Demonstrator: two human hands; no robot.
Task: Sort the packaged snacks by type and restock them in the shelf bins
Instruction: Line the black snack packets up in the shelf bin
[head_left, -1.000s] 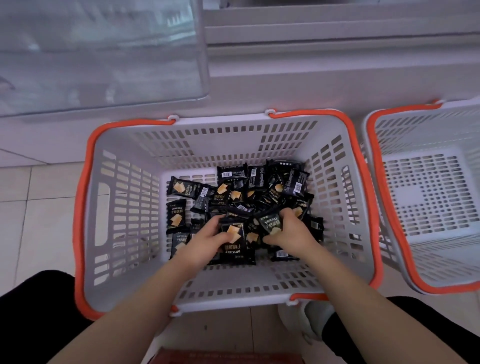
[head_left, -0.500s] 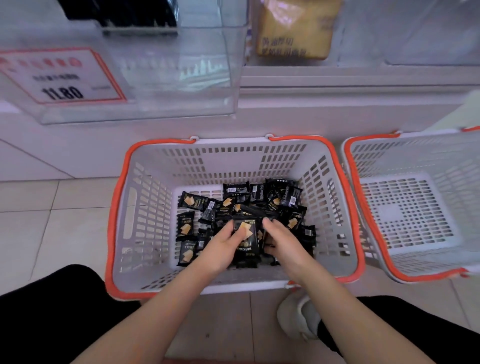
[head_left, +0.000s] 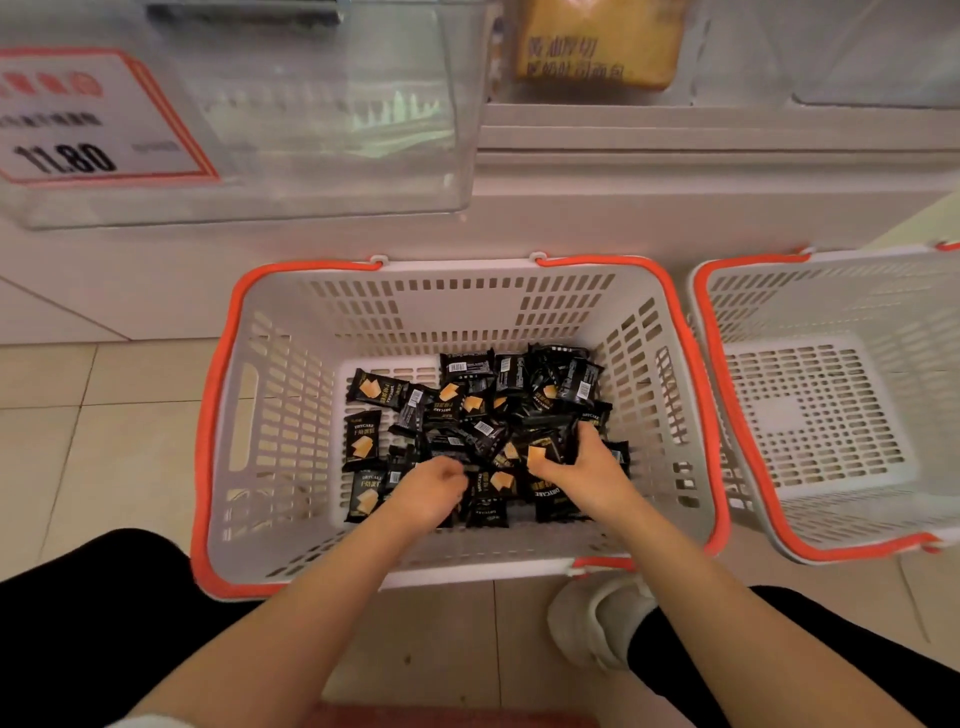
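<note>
Reaching forward from the near edge of the view, 2 bare forearms cross the near rim of a white slatted basket (head_left: 270, 415) with an orange rim and handles, which sits on a tiled floor (head_left: 104, 467). Nearer than the basket, a white shoe (head_left: 592, 623) rests on the tiles just off its near right corner, with dark trouser legs to either side.

Inside the basket, the left hand (head_left: 431, 493) lies over the near left part of a heap of black snack packets (head_left: 467, 410); its fingers are curled tightly down among the wrappers, and whether they actually hold one cannot be told. The right hand (head_left: 587, 473) sits just right of it on the same heap, thumb and fingers grasping a black packet with a yellow cracker picture (head_left: 540, 452).

The heap covers the middle and far right of the basket floor, with a few packets lying flat and apart toward the basket's left side.

Right of the basket, almost touching it, stands a second basket (head_left: 831, 426) of the same kind.

Beyond the basket rises a white shelf base, and above that a clear shelf bin (head_left: 332, 130) carries a price card (head_left: 88, 114) reading 11.80. Right of that bin, a yellow-brown bread package (head_left: 597, 47) sits behind clear plastic.
</note>
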